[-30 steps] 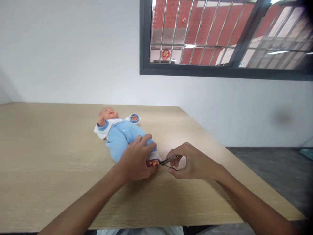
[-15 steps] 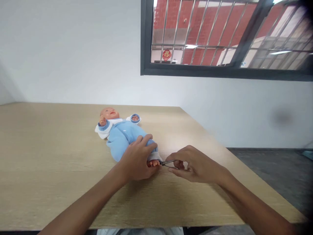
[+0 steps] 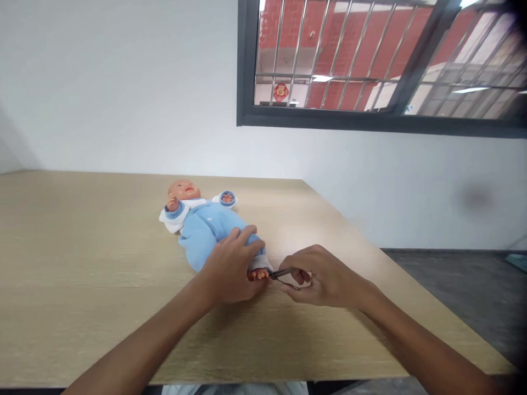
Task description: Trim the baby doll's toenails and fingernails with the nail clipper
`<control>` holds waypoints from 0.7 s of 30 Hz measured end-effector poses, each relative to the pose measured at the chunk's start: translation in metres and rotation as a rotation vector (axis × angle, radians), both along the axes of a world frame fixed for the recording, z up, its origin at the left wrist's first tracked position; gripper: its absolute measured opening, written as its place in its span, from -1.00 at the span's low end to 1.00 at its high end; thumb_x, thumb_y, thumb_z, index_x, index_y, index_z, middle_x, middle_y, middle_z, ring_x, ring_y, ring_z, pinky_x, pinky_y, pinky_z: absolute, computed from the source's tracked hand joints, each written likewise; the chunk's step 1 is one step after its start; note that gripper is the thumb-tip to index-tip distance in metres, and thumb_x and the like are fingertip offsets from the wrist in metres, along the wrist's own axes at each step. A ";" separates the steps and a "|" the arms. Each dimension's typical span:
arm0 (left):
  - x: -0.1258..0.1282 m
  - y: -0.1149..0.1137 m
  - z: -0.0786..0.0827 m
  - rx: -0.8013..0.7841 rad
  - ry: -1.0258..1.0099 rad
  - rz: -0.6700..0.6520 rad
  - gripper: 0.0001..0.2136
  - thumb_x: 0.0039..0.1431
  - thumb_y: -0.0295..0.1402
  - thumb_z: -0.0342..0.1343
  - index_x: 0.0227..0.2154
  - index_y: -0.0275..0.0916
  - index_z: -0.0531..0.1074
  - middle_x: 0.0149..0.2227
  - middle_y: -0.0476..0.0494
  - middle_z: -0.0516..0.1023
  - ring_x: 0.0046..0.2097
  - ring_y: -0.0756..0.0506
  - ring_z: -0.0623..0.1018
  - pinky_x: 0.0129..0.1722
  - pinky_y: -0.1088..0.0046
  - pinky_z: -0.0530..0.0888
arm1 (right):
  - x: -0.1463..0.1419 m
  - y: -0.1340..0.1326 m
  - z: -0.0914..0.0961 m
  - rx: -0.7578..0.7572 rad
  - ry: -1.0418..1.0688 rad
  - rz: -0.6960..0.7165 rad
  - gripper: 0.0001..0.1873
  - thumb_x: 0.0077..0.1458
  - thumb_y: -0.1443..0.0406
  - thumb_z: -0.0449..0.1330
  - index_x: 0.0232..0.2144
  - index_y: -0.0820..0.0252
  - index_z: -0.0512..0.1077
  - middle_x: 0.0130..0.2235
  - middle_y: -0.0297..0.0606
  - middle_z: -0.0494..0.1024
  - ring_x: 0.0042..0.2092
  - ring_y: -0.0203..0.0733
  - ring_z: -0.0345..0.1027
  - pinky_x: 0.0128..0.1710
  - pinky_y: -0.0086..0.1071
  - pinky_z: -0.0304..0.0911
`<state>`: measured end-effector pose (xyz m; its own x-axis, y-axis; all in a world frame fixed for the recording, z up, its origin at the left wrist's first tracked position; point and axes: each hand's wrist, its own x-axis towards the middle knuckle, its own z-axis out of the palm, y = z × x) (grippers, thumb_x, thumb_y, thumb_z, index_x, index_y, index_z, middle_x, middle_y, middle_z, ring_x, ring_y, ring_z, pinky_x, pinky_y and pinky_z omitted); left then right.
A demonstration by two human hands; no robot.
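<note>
Logged from my remote station, head camera. Left hand (image 3: 229,269) is closed around the lower leg of a baby doll (image 3: 203,227), fingers curled over the blue romper (image 3: 209,233). The doll's bare foot (image 3: 259,274) pokes out beyond them toward 3 o'clock.

Right hand (image 3: 319,277) is nearly closed, thumb and fingers pinching a small metal nail clipper (image 3: 284,272). The clipper's tip sits at the doll's toes, just beside the left hand. Whether it touches a toenail I cannot tell at this resolution.

The doll lies on its back on a light wood-grain table (image 3: 82,274), head at about 11 o'clock from the hands, feet toward me. A dark-framed barred window (image 3: 329,118) is set in the white wall (image 3: 123,82) at 1 o'clock. Grey floor (image 3: 453,296) shows past the table edge at 3 o'clock.
</note>
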<state>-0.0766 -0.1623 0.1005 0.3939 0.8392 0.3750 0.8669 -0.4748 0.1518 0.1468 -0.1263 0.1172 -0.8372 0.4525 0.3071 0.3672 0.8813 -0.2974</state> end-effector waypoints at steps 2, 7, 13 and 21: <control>0.000 0.000 0.000 0.003 0.001 0.003 -0.61 0.04 -0.14 0.14 -0.07 -0.14 0.38 0.18 -0.20 0.24 0.02 -0.30 0.35 -0.13 0.10 0.44 | 0.000 -0.001 0.002 -0.029 -0.016 0.025 -0.78 0.22 0.17 0.14 -0.30 0.22 0.46 -0.58 -0.47 0.31 -0.57 -0.39 0.10 -0.51 -0.45 -0.04; 0.000 0.001 -0.001 -0.002 -0.005 0.000 -0.60 0.01 -0.14 0.16 -0.07 -0.13 0.38 0.16 -0.20 0.25 0.00 -0.29 0.35 -0.13 0.11 0.45 | 0.000 -0.004 0.004 -0.010 -0.064 0.010 -0.80 0.22 0.18 0.13 -0.32 0.21 0.39 -0.58 -0.47 0.32 -0.57 -0.37 0.10 -0.50 -0.44 -0.06; 0.000 0.000 -0.001 0.003 0.000 0.003 -0.62 0.01 -0.18 0.16 -0.08 -0.14 0.38 0.16 -0.20 0.25 0.00 -0.30 0.36 -0.16 0.11 0.45 | -0.004 -0.005 -0.001 0.073 -0.015 -0.023 -0.87 0.04 0.26 0.21 -0.36 0.19 0.37 -0.58 -0.50 0.27 -0.57 -0.38 0.09 -0.51 -0.46 -0.05; -0.001 0.003 -0.002 -0.003 -0.035 -0.017 -0.61 -0.01 -0.16 0.17 -0.09 -0.15 0.37 0.17 -0.24 0.25 0.03 -0.28 0.41 -0.07 0.13 0.45 | -0.007 -0.006 -0.005 0.058 0.065 -0.009 -0.88 0.10 0.24 0.19 -0.38 0.17 0.37 -0.62 -0.50 0.25 -0.60 -0.38 0.07 -0.55 -0.47 -0.05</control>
<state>-0.0774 -0.1593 0.0985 0.3952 0.8336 0.3859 0.8526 -0.4892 0.1835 0.1397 -0.1323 0.1126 -0.8103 0.4402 0.3868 0.3570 0.8943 -0.2697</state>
